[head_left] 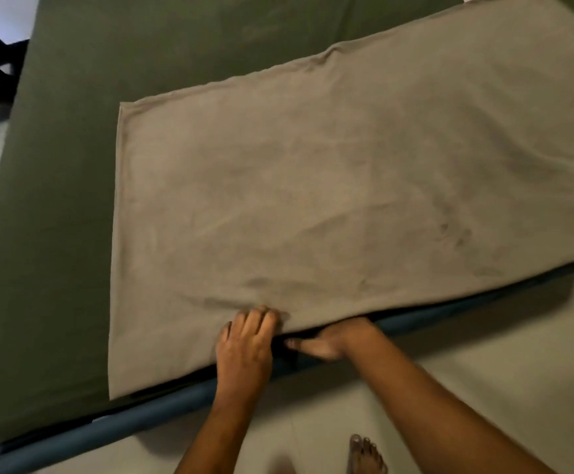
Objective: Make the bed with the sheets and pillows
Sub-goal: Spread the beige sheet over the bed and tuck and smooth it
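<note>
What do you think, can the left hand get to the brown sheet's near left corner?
Probably yes. The left hand grips the brown sheet at its near edge; that corner lies further along it, with nothing between.

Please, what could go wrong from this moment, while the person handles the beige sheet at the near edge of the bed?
1. The left hand grips the beige sheet at one spot on its near edge, where the cloth bunches. A pull from there may drag the sheet askew over the green sheet and add wrinkles.
2. The right hand has its fingers hidden under that edge, close to the blue frame rail. They might get pinched there.
</note>
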Demonstrator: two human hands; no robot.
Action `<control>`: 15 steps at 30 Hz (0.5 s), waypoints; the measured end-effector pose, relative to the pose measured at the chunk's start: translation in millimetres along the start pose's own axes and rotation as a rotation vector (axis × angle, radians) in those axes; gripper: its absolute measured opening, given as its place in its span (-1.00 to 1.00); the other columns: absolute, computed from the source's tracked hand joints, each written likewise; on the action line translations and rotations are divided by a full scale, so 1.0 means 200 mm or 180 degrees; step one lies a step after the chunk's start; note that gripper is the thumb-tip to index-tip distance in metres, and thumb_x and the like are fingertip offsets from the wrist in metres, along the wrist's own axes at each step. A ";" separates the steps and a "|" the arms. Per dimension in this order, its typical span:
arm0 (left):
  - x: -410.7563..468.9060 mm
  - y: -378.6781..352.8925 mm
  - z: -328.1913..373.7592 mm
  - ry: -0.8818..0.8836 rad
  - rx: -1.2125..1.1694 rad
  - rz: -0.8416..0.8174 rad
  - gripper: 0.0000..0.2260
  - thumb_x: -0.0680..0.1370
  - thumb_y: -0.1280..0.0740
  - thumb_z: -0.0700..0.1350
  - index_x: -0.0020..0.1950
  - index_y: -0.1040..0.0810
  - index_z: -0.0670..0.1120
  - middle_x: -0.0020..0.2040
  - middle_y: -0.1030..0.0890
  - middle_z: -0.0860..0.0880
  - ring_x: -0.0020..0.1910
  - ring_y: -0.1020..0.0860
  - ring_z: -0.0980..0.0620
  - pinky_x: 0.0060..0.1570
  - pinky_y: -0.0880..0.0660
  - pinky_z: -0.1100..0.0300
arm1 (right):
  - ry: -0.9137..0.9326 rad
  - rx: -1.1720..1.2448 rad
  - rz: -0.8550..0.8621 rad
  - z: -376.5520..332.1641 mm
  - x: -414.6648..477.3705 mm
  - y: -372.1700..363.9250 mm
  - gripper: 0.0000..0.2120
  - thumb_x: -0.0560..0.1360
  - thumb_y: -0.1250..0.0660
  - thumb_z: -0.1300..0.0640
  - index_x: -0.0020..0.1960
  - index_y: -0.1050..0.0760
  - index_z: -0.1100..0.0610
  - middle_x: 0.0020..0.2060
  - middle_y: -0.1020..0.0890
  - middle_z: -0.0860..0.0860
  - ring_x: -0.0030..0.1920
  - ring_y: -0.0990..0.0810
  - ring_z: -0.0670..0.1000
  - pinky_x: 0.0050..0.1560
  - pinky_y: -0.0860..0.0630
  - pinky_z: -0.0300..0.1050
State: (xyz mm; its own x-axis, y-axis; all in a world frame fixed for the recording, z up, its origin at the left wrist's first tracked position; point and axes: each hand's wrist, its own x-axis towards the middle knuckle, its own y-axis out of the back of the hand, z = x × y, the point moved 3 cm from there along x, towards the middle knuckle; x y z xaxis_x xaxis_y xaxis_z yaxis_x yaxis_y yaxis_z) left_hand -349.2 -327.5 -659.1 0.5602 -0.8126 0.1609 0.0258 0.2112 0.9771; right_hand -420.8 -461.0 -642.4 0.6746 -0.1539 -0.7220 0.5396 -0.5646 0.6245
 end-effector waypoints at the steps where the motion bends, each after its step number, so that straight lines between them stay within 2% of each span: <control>1: -0.03 0.01 -0.05 0.0076 0.0007 -0.0044 -0.64 0.34 -0.18 -0.11 0.14 -0.43 0.00 -0.01 -0.57 -0.03 -0.08 -0.49 -0.08 -0.20 -0.50 0.07 | 0.0170 0.0009 -0.0092 -0.11 0.02 -0.06 -0.33 0.56 0.03 -0.33 0.56 -0.02 -0.03 0.55 -0.02 0.01 0.54 0.02 0.08 0.53 0.10 0.03; 3: -0.09 0.03 -0.15 0.0285 0.0101 -0.0121 -0.58 0.32 -0.17 -0.11 0.18 -0.44 -0.03 0.02 -0.57 -0.05 -0.07 -0.52 -0.11 -0.18 -0.51 0.06 | 0.0257 0.0113 -0.0270 -0.30 0.11 -0.17 -0.37 0.59 0.11 -0.28 0.54 -0.13 0.03 0.54 -0.12 0.05 0.53 -0.10 0.08 0.50 -0.03 0.03; 5: -0.15 0.07 -0.28 0.0643 0.0249 -0.0109 -0.56 0.32 -0.14 -0.12 0.16 -0.52 -0.07 0.03 -0.58 -0.08 -0.09 -0.53 -0.15 -0.19 -0.51 0.04 | 0.0249 0.0209 -0.0269 -0.43 0.22 -0.26 -0.35 0.56 0.12 -0.32 0.55 -0.09 -0.01 0.54 -0.12 0.03 0.52 -0.11 0.10 0.49 -0.10 0.08; 7: -0.21 0.12 -0.42 0.1005 0.0382 -0.0098 -0.57 0.32 -0.12 -0.15 0.11 -0.57 -0.10 0.02 -0.59 -0.10 -0.08 -0.53 -0.18 -0.17 -0.49 0.00 | 0.0271 0.0096 -0.0343 -0.50 0.30 -0.31 -0.32 0.54 0.11 -0.35 0.56 -0.01 -0.04 0.55 -0.06 0.01 0.54 -0.04 0.12 0.49 -0.06 0.13; 10: -0.32 0.19 -0.61 0.1591 0.0441 0.0060 -0.64 0.28 -0.15 -0.23 0.00 -0.60 -0.13 -0.07 -0.61 -0.13 -0.11 -0.52 -0.20 -0.13 -0.46 -0.05 | 0.0352 -0.0135 -0.0517 -0.59 0.33 -0.34 -0.35 0.59 0.11 -0.28 0.56 -0.08 0.05 0.55 -0.08 0.04 0.54 -0.03 0.12 0.51 -0.03 0.08; 12: -0.39 0.23 -0.70 0.1786 0.0440 0.0180 -0.72 0.30 -0.17 -0.25 -0.10 -0.59 -0.14 -0.15 -0.62 -0.13 -0.13 -0.52 -0.20 -0.11 -0.43 -0.08 | 0.0530 -0.0019 -0.0303 -0.66 0.29 -0.34 -0.44 0.62 0.05 -0.19 0.51 -0.23 0.08 0.51 -0.20 0.09 0.50 -0.16 0.15 0.47 -0.15 0.05; 15: -0.47 0.27 -0.81 0.1592 0.0511 0.0385 -0.75 0.37 -0.11 -0.24 -0.18 -0.59 -0.16 -0.23 -0.61 -0.11 -0.21 -0.49 -0.18 -0.17 -0.42 -0.06 | 0.1313 -0.0030 0.0309 -0.82 0.18 -0.32 -0.67 0.61 -0.12 0.01 0.26 -0.50 0.12 0.24 -0.55 0.16 0.22 -0.52 0.21 0.14 -0.47 0.05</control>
State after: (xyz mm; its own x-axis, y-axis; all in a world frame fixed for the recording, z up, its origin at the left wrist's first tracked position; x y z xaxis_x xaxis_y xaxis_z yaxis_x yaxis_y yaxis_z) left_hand -266.9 -151.3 -644.3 0.8783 -0.4214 0.2260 -0.1683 0.1699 0.9710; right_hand -349.4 -297.1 -659.8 0.8665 0.1325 -0.4812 0.4669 -0.5558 0.6878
